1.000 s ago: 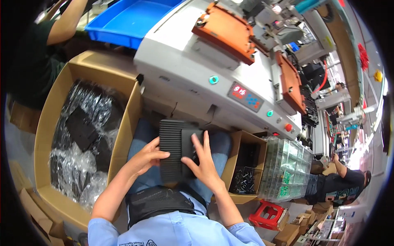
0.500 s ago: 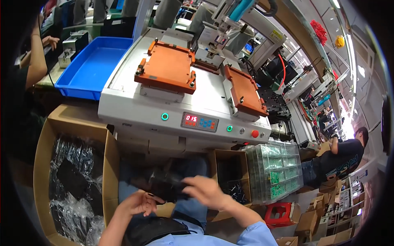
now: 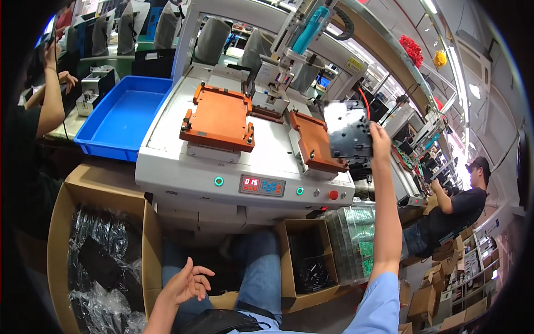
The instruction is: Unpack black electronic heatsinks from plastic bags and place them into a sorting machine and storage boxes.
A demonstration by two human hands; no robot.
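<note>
My right hand [image 3: 380,146] is raised at the end of a stretched arm, its fingers closed on the right edge of a black plastic panel [image 3: 349,140]. The panel stands tilted, with light glaring off its upper left part and small holes and studs on its face. Behind it lies the right orange fixture plate [image 3: 314,139], partly covered by the panel. My left hand [image 3: 189,283] hovers over my lap, empty, fingers loosely spread and curled. A second orange fixture plate [image 3: 218,116] sits bare on the left of the white machine [image 3: 167,167].
Left of the machine is a blue tray [image 3: 119,119]. A carton [image 3: 150,245] with plastic-wrapped black parts stands at my left, a smaller box [image 3: 282,245] of dark parts at my right, beside clear drawers [image 3: 347,245]. One person [image 3: 464,203] works at right, another [image 3: 50,106] at left.
My right hand has risen from above my lap to the far right with the black panel in it. My left hand stays over my lap, its fingers more spread. The view has shifted slightly.
</note>
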